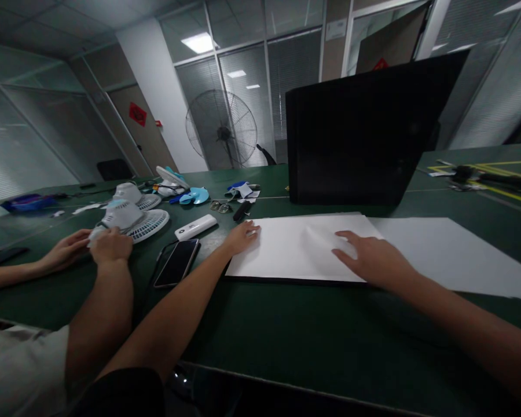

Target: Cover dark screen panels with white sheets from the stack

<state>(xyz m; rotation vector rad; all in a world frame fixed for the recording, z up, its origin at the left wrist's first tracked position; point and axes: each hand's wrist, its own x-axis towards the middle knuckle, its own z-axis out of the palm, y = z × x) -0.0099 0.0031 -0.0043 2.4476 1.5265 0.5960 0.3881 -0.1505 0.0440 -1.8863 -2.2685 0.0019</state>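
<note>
A stack of white paper sheets (286,252) lies in front of me, with a dark edge showing beneath its front side. My left hand (242,237) rests on the stack's left edge, fingers stretched onto the paper. Over the right part of the stack is my right hand (371,259), its thumb and forefinger apart. The top sheet looks slightly buckled just left of those fingertips. More white sheets (455,255) lie to the right, partly behind my right forearm. Whether the fingers of my right hand touch the paper is hard to tell.
A large black box-like panel (364,133) stands behind the paper. Left of me lie a phone (178,263), a white power bank (195,227) and glasses (221,207) on the green table (286,324). Another person's hands (112,244) hold a white fan part (124,214).
</note>
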